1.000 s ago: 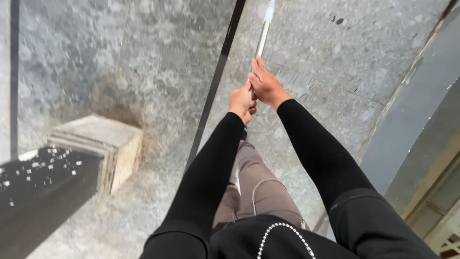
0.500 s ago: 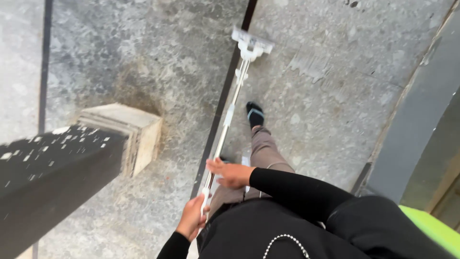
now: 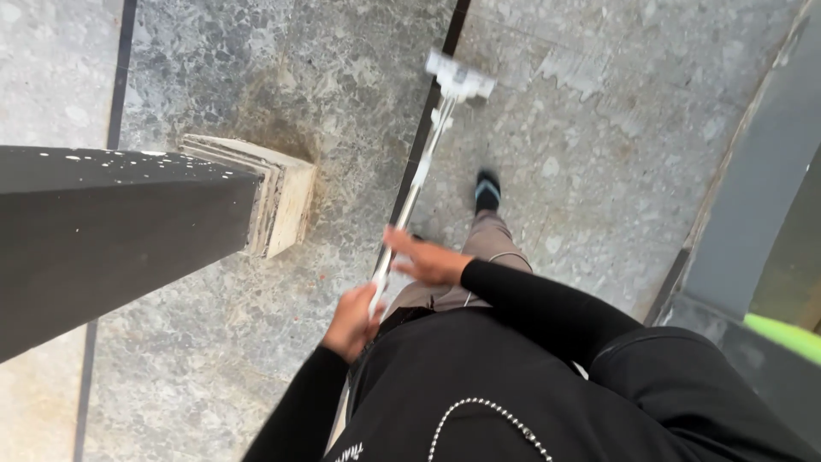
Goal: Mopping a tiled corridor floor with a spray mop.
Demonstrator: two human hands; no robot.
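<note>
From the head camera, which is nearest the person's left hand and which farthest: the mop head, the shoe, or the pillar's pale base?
From the left hand:
1. Pillar base, up to its left.
2. Shoe, ahead to the right.
3. Mop head, at the handle's far end.

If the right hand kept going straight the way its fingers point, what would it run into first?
The right hand points leftward across the white mop pole, which its fingertips already seem to touch. Past that, the line looks free over the grey stone floor until the pale pillar base, though depth is unclear.

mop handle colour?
White, or pale silvery; motion blur hides the exact shade. The mop handle shows best in the head view, with the left hand gripping it.
</note>
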